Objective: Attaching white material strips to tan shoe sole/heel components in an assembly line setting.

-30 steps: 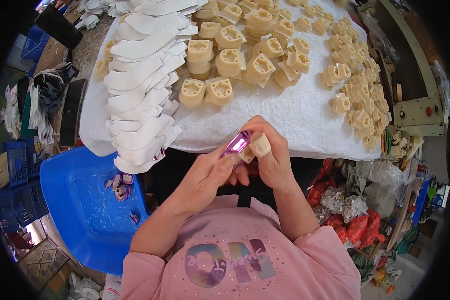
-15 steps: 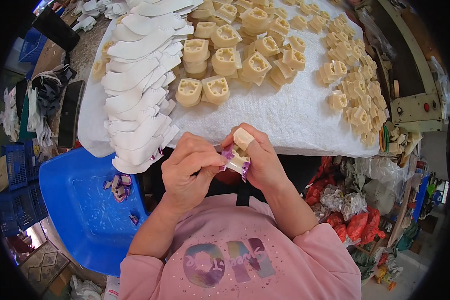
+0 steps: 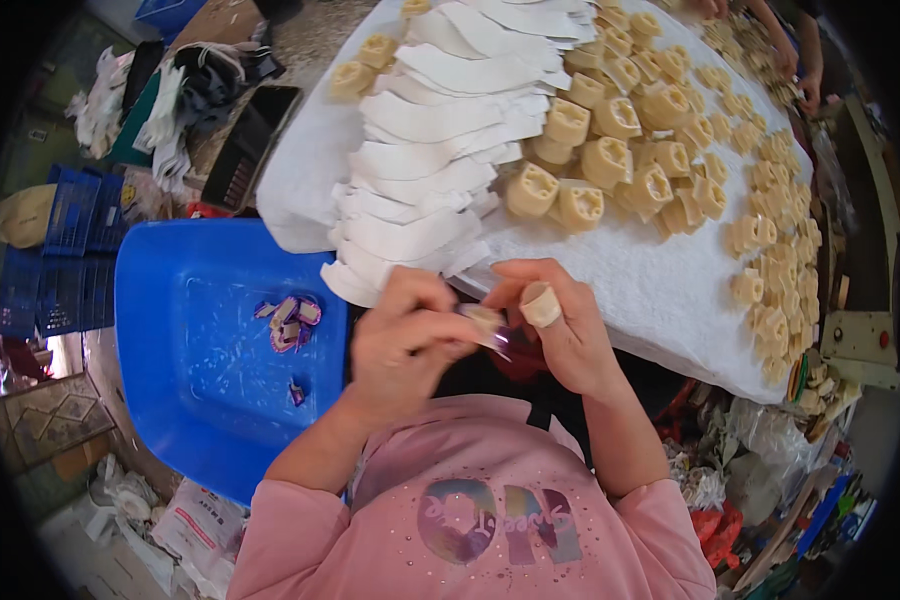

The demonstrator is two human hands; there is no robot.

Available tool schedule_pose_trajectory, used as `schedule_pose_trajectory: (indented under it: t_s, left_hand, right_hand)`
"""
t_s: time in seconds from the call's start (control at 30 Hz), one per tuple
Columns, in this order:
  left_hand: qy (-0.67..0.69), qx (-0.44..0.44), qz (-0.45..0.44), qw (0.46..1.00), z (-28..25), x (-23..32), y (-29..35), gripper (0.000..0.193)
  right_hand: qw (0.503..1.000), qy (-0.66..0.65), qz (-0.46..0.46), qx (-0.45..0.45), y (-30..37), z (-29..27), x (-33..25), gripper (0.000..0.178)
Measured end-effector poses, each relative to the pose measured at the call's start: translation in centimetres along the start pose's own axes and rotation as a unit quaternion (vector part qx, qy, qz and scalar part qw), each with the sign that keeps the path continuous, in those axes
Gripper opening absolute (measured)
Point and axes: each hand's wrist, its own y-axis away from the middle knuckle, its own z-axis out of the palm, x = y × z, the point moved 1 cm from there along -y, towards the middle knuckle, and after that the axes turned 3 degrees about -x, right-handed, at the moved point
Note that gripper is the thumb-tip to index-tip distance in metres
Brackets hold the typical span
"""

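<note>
My left hand (image 3: 407,340) pinches a small cream molded piece (image 3: 484,320) with shiny purple edging, blurred by motion. Close beside it on the right is my right hand (image 3: 573,335), its fingers curved and apart with nothing visible gripped. A cream sleeve (image 3: 540,304) covers the tip of one of that hand's digits. Both hands are just off the near edge of the white-covered table (image 3: 620,285). Below and left of them, a blue tub (image 3: 210,420) holds several purple-and-cream pieces (image 3: 292,322).
Overlapping white curved strips (image 3: 430,125) cover the table's left part. Stacked cream hollow blocks (image 3: 610,160) stand beside them, with smaller cream pieces (image 3: 770,250) along the right edge. Another person's hands (image 3: 810,92) are at the far right. Blue crates (image 3: 60,285) stand left.
The view has swung left. My left hand has drawn the purple-edged piece away from my right hand, whose fingers have loosened from it.
</note>
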Motion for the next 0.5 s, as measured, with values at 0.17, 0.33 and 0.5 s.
schedule_pose_trajectory:
  t_s: [0.17,0.33,0.5]
  left_hand:
    - [-0.182,0.126,-0.061,0.973,-8.5,-3.2,4.2,0.011]
    - [-0.399,0.116,-0.116,0.902,-11.6,-4.2,5.9,0.011]
    - [-0.448,0.087,-0.116,0.882,-10.9,-4.7,4.8,0.016]
  right_hand:
    - [0.928,0.313,-0.203,0.022,-3.3,0.7,-0.4,0.037]
    - [0.877,0.406,-0.257,0.009,-5.2,2.1,-0.6,0.032]
    - [0.82,0.493,-0.29,-0.004,-6.3,2.7,-0.8,0.027]
